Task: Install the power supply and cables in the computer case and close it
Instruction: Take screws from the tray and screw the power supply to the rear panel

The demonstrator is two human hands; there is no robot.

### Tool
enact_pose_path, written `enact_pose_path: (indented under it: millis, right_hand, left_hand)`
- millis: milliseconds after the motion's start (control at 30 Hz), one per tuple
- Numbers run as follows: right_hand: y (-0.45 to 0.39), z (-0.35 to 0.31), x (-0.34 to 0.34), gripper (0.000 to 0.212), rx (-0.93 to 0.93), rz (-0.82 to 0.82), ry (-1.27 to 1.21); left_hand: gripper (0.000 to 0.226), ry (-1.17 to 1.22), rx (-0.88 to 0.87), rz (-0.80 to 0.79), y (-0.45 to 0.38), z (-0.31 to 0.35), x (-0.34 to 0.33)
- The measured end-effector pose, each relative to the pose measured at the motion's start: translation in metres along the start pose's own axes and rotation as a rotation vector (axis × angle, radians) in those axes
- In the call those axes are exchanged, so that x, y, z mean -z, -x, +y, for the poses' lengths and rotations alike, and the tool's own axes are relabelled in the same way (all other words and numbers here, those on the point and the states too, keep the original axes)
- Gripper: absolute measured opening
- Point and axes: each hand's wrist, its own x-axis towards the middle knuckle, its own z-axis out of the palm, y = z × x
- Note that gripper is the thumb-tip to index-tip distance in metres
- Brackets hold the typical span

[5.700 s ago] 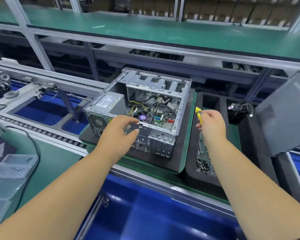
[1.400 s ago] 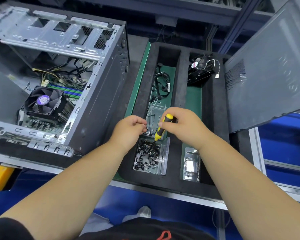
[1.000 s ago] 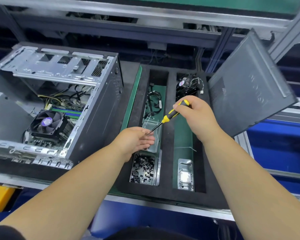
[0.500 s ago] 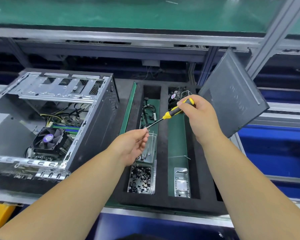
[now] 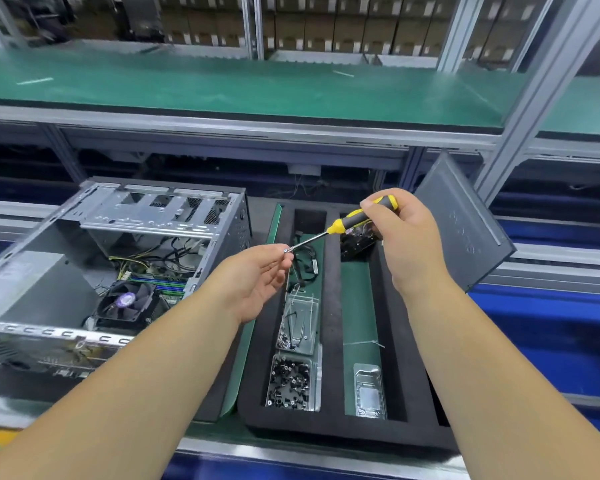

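The open computer case lies at the left with its grey power supply, CPU fan and loose cables showing inside. My right hand grips a yellow-and-black screwdriver above the black foam tray. My left hand pinches a small screw at the screwdriver's tip. The case's dark side panel leans upright at the tray's right.
In the tray sit a clear box of black screws, a second clear box, a cable bundle, a fan and a small clear holder. A green shelf on aluminium posts runs across the back.
Both hands rose from the screw box. The left hand took a screw and brought it to the screwdriver's tip. My head tilted up, showing more of the back shelf.
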Motion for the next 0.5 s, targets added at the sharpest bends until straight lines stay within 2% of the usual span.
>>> enact_pose_path:
  millis: [200,367,500]
  right_hand:
    - [0.012,-0.020,-0.024,0.016,0.048,0.006,0.006]
    - [0.019,-0.033,-0.055,0.013,0.060,-0.047,-0.001]
    - [0.020,-0.039,-0.084,0.004,0.022,-0.089,0.099]
  left_hand:
    - [0.006,-0.011,-0.015,-0.046,0.017,0.014,0.021]
    - [0.005,-0.019,-0.048,-0.014,0.026,0.032,0.049]
    - [0.005,-0.024,-0.126,0.039,0.031,0.056,0.078]
